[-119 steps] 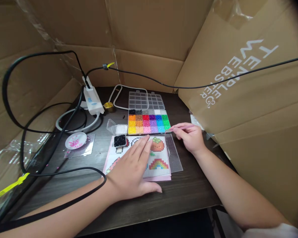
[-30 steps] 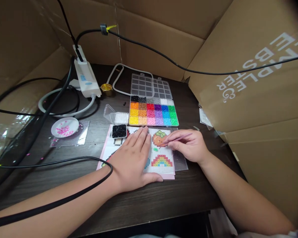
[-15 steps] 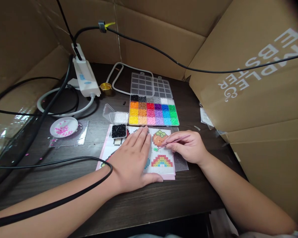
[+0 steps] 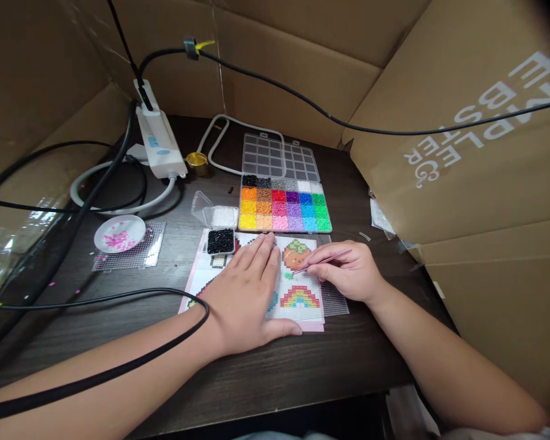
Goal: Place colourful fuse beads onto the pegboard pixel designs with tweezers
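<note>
To the left of the white paper sheet with coloured pixel pictures, we see a round white dish with pink beads, which rests partly on a clear square pegboard. Behind the sheet, to its left, lies a long white power strip. On the sheet's far left corner we find a small clear plastic box of black beads. The left hand lies flat over the sheet, palm down, its fingers straight and close together. Just behind the sheet is a clear compartmented plastic case with beads of many colours. On the sheet's right half, between the orange fruit picture and the rainbow, is a little group of green beads. At the sheet's right edge, the right hand pinches thin pink metal tweezers; their tips are at the green beads, but we cannot tell if they grip one.
</note>
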Available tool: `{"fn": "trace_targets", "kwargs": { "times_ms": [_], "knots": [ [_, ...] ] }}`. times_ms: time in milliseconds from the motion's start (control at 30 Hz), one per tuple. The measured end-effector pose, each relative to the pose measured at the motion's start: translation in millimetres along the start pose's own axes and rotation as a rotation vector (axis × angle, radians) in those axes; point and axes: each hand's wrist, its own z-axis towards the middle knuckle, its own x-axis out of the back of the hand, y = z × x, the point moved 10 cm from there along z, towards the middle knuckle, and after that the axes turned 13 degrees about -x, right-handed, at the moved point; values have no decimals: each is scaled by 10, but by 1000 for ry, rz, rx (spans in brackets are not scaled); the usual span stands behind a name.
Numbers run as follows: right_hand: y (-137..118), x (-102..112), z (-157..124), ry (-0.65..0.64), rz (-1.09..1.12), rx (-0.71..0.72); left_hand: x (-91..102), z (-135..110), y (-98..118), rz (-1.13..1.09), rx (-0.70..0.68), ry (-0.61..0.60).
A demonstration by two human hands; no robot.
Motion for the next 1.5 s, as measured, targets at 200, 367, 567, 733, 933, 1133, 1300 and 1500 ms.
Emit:
{"fn": "trace_targets", "kwargs": {
  "times_ms": [200,367,567,733,933,1133,1300,1500],
  "knots": [
    [20,0,-2,-1,9,-22,-1,5,6,5,-5,-5],
    [66,22,-7,2,15,-50,10,7,-3,-16,-1,22],
    [139,244,40,158,127,-99,17,2,-5,-18,2,28],
    [233,700,103,498,388,-57,26,-6,-10,-18,4,49],
    [447,910,122,667,464,-154,1,3,-22,4,3,20],
    [496,935,110,696,484,-196,9,-4,-24,20,-1,21],
    [544,953,122,699,479,-212,21,1,-28,1,8,25],
    [355,885,88,651,335,-117,28,5,-21,-6,10,24]
  ]
}}
